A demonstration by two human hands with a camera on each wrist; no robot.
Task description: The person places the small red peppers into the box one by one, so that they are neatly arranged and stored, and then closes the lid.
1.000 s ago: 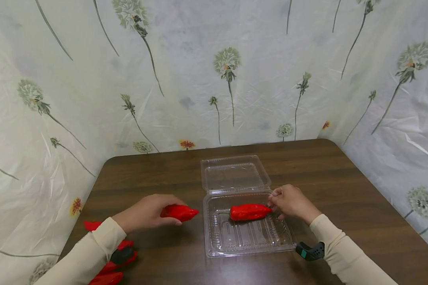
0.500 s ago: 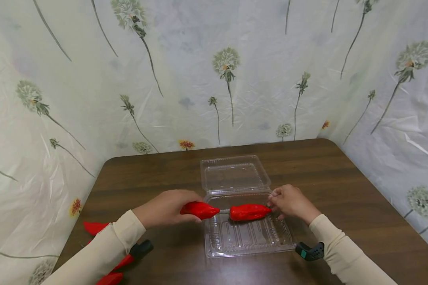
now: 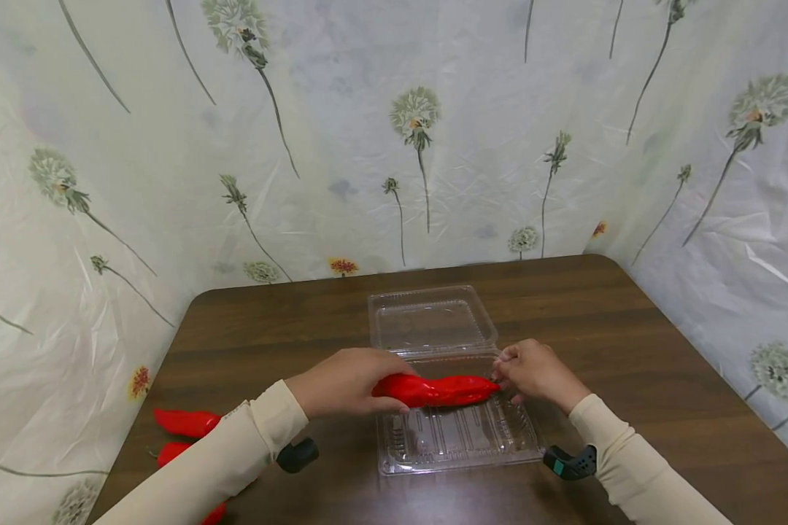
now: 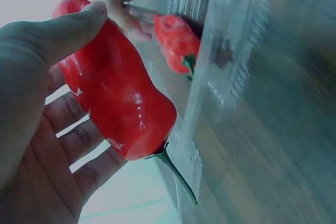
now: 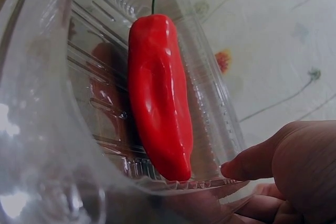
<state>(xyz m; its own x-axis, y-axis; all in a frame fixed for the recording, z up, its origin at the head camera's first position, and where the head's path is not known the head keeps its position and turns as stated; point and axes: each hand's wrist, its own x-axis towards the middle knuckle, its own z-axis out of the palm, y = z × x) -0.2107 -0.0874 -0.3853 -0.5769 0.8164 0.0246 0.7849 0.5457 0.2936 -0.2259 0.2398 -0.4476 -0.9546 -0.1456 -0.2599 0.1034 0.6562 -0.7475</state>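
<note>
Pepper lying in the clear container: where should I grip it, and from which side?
Probably round the thick middle of the lying pepper, from above, closing across its width. It lies lengthwise, narrowing to a tip; the container's walls surround it, but the lid is open. The left hand with its held pepper crowds the stem end, the right hand the tip.

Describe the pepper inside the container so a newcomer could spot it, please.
On the brown table, find the open clear container. The red pepper lies inside, tip toward the right hand. It alone rests there; the left hand holds another pepper.
</note>
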